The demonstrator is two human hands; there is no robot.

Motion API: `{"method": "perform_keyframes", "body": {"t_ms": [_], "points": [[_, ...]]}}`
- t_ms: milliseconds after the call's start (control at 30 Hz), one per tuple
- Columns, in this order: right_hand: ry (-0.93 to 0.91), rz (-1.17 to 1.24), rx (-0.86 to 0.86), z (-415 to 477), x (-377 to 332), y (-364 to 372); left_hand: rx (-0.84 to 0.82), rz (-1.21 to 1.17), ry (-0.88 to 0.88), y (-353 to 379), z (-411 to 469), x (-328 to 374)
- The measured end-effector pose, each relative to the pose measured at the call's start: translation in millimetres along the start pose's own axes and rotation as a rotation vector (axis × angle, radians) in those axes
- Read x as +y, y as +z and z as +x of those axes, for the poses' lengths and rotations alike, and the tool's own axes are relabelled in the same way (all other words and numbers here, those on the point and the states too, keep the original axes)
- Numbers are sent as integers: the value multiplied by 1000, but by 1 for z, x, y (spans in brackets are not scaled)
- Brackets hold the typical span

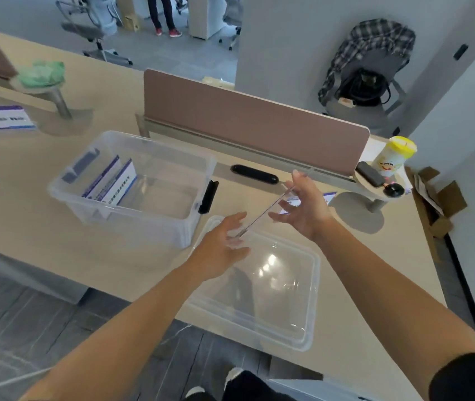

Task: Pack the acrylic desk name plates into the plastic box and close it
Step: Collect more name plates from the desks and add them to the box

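A clear acrylic name plate (271,205) is held edge-on in the air between my two hands, above the desk. My right hand (307,206) grips its far end with fingers spread. My left hand (224,241) touches its near end. The clear plastic box (198,180) stands open to the left, with two name plates (114,180) upright inside at its left end and black latches on its ends. Its clear lid (262,282) lies flat on the desk near the front edge, under my left hand. Another name plate (0,117) lies at the far left.
A brown divider panel (253,123) runs behind the box. A yellow-capped bottle (394,157) and a small dark case sit on a round stand at the right. A green bag (40,72) rests on another stand at the back left. A person stands far behind.
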State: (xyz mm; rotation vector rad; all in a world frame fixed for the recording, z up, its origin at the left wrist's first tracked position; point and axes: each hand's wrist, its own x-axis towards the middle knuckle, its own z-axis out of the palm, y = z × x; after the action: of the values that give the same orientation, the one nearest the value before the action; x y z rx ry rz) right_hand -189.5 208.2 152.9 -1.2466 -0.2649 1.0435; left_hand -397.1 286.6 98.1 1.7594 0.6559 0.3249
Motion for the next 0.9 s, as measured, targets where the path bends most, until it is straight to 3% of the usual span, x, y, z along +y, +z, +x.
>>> {"method": "perform_keyframes", "body": {"t_ms": [100, 300, 500, 733, 900], "points": [[20, 9, -61, 20, 3, 17, 117, -82, -36, -12, 13, -4], [84, -251, -143, 72, -9, 20, 228, -148, -120, -37, 48, -5], [108, -167, -319, 106, -6, 30, 304, -145, -158, -64, 69, -6], [131, 11, -305, 146, 22, 71, 255, -146, -185, -113, 91, -21], [101, 72, -255, 175, 36, 112, 34, -68, -106, -185, 106, -40]]}}
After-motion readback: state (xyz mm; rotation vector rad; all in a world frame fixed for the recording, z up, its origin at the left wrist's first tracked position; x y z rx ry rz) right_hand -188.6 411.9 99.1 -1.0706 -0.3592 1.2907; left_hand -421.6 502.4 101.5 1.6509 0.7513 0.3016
